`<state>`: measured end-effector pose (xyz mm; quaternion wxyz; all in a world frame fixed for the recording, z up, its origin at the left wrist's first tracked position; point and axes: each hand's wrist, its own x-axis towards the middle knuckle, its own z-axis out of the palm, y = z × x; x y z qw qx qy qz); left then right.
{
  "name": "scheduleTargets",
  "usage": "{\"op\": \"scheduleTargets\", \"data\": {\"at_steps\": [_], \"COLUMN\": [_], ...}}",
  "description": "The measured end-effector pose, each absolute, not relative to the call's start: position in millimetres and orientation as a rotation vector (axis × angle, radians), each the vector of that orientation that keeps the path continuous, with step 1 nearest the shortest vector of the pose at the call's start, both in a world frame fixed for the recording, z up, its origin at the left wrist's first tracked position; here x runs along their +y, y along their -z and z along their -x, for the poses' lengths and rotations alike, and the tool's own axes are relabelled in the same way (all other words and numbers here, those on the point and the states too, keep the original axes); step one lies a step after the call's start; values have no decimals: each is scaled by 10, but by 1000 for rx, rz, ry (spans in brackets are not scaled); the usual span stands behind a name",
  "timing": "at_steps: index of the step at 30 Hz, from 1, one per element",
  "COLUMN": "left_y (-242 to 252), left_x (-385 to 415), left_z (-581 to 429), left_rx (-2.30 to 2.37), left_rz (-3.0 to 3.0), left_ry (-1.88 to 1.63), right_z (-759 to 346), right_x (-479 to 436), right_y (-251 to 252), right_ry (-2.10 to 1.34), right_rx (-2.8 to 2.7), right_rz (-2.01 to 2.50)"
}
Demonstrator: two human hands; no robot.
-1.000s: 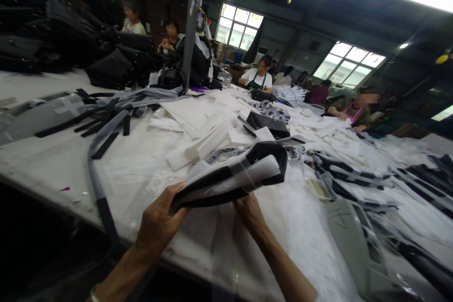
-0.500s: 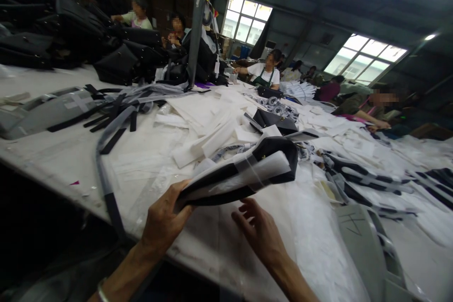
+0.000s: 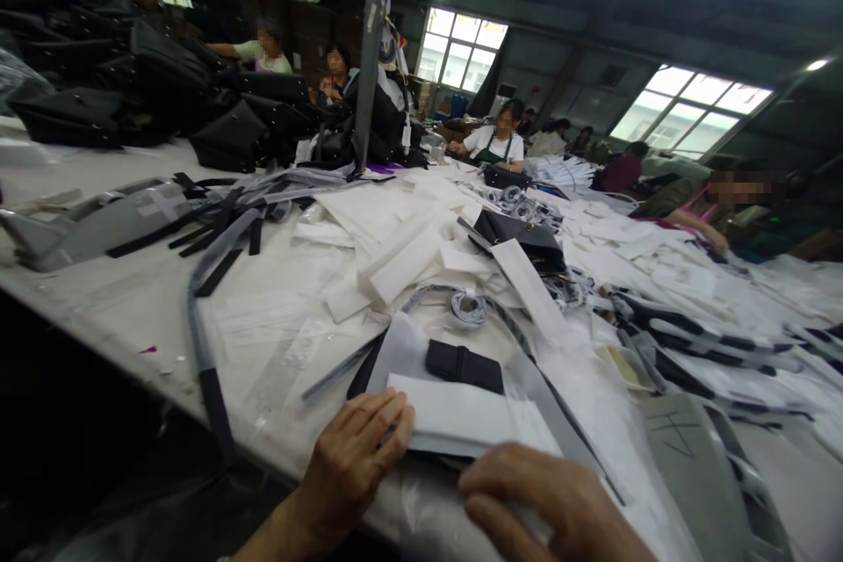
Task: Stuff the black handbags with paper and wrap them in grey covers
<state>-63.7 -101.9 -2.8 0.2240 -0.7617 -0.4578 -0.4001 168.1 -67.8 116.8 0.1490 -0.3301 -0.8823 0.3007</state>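
Observation:
A flat piece of white padding and black bag material (image 3: 461, 408) lies on the white table (image 3: 132, 299) just in front of me, with a small black folded part (image 3: 464, 366) on top. My left hand (image 3: 352, 465) rests on its near left corner, fingers curled over the white edge. My right hand (image 3: 527, 496) presses on its near right edge, fingers bent; what lies under them is hidden.
White foam strips (image 3: 401, 259), black straps (image 3: 211, 237) and grey wrapped panels (image 3: 105, 219) litter the table. Black bags (image 3: 164, 97) are piled at the far left beside a grey post (image 3: 369, 61). Several people sit along the far side. A black bag (image 3: 520, 237) sits mid-table.
The piece was held up off the table in my left hand; it now lies flat near the table's edge with both hands on it. The camera has tilted down and closer.

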Motion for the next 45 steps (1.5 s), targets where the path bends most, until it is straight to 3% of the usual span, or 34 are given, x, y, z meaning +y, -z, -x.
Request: {"op": "scheduleTargets", "data": {"at_steps": [5, 12, 18, 26, 35, 45], "left_y": [110, 77, 117, 186, 186, 218], "left_x": [-990, -952, -910, -938, -924, -944], "left_z": [618, 577, 451, 426, 400, 403], "left_rx": [-1201, -1197, -1227, -1261, -1259, -1273], "left_rz": [2067, 2120, 2121, 2113, 2092, 2131], "left_ry": [1151, 1097, 1104, 1093, 1141, 1063], "right_z": [-1343, -919, -686, -876, -736, -795], "right_x": [357, 1251, 1160, 1084, 970, 782], "right_y": [-1155, -487, -193, -320, -191, -281], "right_ry": [-708, -1209, -1242, -1359, -1077, -942], "right_rx": [-2390, -2221, -2114, -2162, -2272, -1972], "right_rz": [1382, 1756, 1624, 1378, 1389, 1275]}}
